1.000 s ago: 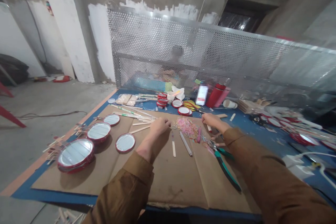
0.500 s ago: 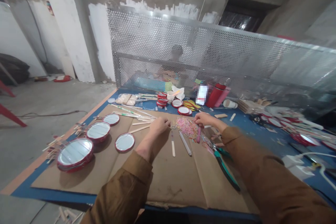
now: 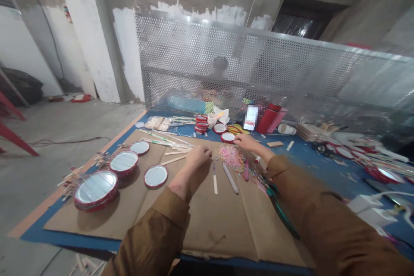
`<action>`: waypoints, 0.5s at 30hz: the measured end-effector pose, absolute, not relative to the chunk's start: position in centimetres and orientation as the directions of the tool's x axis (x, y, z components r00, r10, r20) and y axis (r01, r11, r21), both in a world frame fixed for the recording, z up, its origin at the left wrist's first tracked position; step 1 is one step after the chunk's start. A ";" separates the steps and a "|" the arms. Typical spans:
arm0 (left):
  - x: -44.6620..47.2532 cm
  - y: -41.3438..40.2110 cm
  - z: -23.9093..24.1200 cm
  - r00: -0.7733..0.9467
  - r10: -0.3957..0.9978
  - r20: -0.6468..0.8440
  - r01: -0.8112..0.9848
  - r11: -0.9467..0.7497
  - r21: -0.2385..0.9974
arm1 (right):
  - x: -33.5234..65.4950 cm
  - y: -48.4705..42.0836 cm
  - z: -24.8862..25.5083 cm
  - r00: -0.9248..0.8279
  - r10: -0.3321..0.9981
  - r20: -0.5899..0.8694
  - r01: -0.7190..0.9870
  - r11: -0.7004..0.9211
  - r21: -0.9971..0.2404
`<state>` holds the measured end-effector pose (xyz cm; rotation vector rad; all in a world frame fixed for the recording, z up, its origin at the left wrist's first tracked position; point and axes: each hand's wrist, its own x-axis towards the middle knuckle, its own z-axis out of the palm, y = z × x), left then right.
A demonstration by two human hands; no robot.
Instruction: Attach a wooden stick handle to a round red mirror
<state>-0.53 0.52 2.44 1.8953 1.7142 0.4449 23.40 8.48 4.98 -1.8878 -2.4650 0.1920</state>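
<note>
My left hand [image 3: 200, 156] rests curled on the brown cardboard sheet [image 3: 207, 220], just left of a heap of pink and yellow rubber bands [image 3: 230, 156]; what its fingers hold is hidden. My right hand [image 3: 246, 142] reaches to the far edge of the cardboard, fingers stretched toward a small red-rimmed round mirror [image 3: 228, 137]. Two flat sticks [image 3: 214, 178] lie between my hands.
Several red-rimmed mirrors [image 3: 95, 187] sit at the left of the cardboard. Green-handled pliers [image 3: 282, 214] lie under my right forearm. A red flask [image 3: 268, 118], a paper cup [image 3: 286, 129] and wooden sticks [image 3: 168, 139] crowd the back. A perforated metal screen [image 3: 258, 73] stands behind, with a person beyond it.
My right hand has moved left and farther away, from beside the rubber bands to the small mirror at the cardboard's far edge. My left hand has stayed put.
</note>
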 end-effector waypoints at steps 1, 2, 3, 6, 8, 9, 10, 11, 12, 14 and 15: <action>-0.5 0.5 2.5 0.132 0.984 -0.118 0.805 -0.036 0.593 | 22.8 8.4 4.9 -0.300 0.953 -0.049 0.948 0.292 -0.128; -0.6 0.4 2.6 0.130 0.984 -0.125 0.803 -0.030 0.595 | 22.3 8.4 4.9 -0.335 0.941 -0.054 0.935 0.325 -0.140; -0.6 0.4 2.7 0.131 0.983 -0.130 0.801 -0.028 0.599 | 21.9 8.4 4.9 -0.365 0.929 -0.062 0.924 0.353 -0.149; -0.6 0.1 3.0 0.154 0.979 -0.136 0.797 -0.042 0.603 | 21.0 8.1 5.0 -0.416 0.906 -0.077 0.903 0.402 -0.153; -0.6 0.0 3.2 0.158 0.977 -0.141 0.801 -0.043 0.598 | 20.4 7.6 5.1 -0.439 0.897 -0.047 0.892 0.428 -0.148; -0.6 0.0 3.2 0.155 0.977 -0.145 0.803 -0.039 0.594 | 20.0 7.3 5.0 -0.456 0.890 -0.024 0.882 0.448 -0.149; -0.6 -0.1 3.3 0.150 0.978 -0.147 0.806 -0.035 0.591 | 19.4 6.9 4.8 -0.480 0.877 -0.003 0.867 0.474 -0.151; -0.6 -0.1 3.3 0.146 0.979 -0.144 0.809 -0.034 0.587 | 18.8 6.4 4.6 -0.507 0.862 0.011 0.851 0.502 -0.154; -0.6 -0.1 3.3 0.147 0.979 -0.140 0.813 -0.039 0.581 | 18.3 6.0 4.4 -0.531 0.847 0.008 0.836 0.526 -0.156; -0.6 -0.1 3.4 0.154 0.981 -0.120 0.823 -0.060 0.564 | 17.5 5.2 4.2 -0.551 0.834 -0.018 0.826 0.543 -0.152; -0.6 -0.1 3.4 0.158 0.981 -0.111 0.828 -0.071 0.557 | 17.3 5.0 4.3 -0.550 0.834 -0.033 0.828 0.540 -0.152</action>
